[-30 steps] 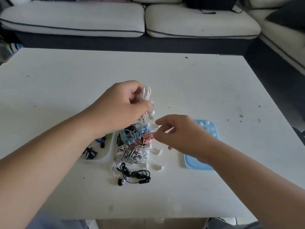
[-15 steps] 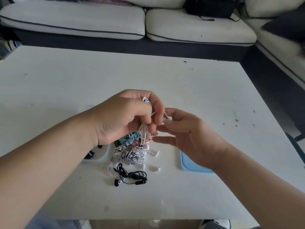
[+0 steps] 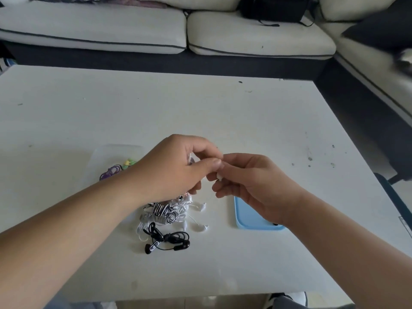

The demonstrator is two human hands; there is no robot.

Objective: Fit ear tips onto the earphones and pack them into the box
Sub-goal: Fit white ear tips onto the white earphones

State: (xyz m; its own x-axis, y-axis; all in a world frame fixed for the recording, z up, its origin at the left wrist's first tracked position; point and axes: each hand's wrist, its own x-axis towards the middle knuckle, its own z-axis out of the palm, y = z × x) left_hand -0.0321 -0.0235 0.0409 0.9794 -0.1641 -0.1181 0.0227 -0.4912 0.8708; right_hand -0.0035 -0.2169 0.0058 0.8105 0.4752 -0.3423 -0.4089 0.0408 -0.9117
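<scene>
The tip (image 3: 219,176) is a small, soft white piece, light and easy to squash or drop; in my judgement it is best pinched at its skirt and pushed straight onto the bud. The earphone (image 3: 191,159) is light too, its cord limp, so it should be held by the hard bud, not the wire.

The left hand (image 3: 176,168) is curled, thumb against fingers, gripping the earphone, which is mostly hidden inside it. The right hand (image 3: 254,188) pinches the tip between thumb and fingertips, its other fingers loosely bent. The two hands meet above the counter (image 3: 200,112), the tip right at the left thumb.

Below them lie the pile (image 3: 166,214) of earphones and the blue tray (image 3: 247,219); the clear box (image 3: 104,157) sits left, behind the left wrist.
</scene>
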